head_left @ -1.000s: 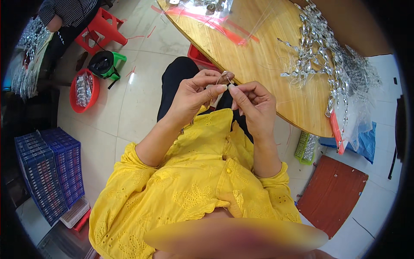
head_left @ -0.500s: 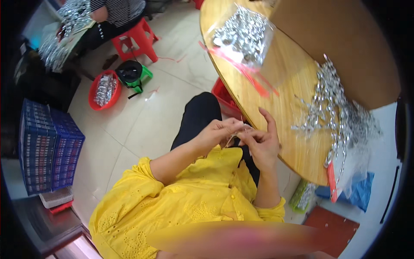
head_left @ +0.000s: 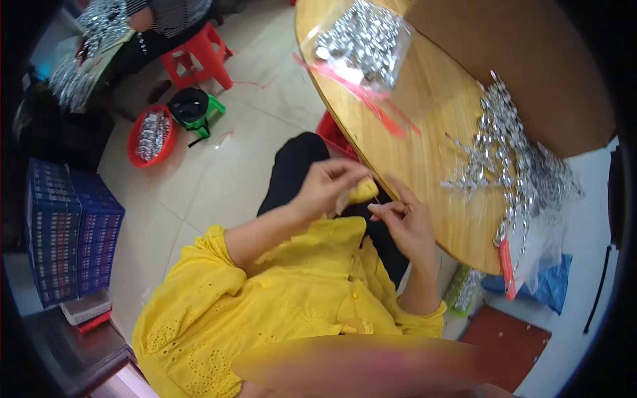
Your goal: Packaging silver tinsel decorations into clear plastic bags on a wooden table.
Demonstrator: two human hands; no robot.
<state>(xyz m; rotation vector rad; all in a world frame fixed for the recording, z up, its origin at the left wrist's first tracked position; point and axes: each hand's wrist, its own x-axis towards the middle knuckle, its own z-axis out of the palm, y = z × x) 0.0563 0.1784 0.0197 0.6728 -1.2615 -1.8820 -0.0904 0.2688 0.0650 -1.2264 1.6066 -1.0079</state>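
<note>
Both hands are raised over my lap, beside the near edge of the table. My left hand [head_left: 326,191] is closed, thumb and fingers pressed together at a small soft-looking yellow piece [head_left: 363,190] whose kind I cannot make out. Just right of it, my right hand [head_left: 408,227] pinches a thin, pale, needle-like strand [head_left: 377,198] between thumb and forefinger. That strand reaches toward the yellow piece; whether they are joined does not show.
On the wooden table [head_left: 424,142] lie a clear bag of silvery strands [head_left: 361,50], red ribbons [head_left: 385,119] and a silvery heap [head_left: 517,146] by a cardboard box [head_left: 517,66]. A red basin [head_left: 151,137], stools and blue stacked boxes [head_left: 76,232] stand left. Another person [head_left: 176,16] sits behind.
My hands have drawn apart from each other, the left slightly up and left. The yellow piece and the thin strand now show between them. The whole view has shifted a little.
</note>
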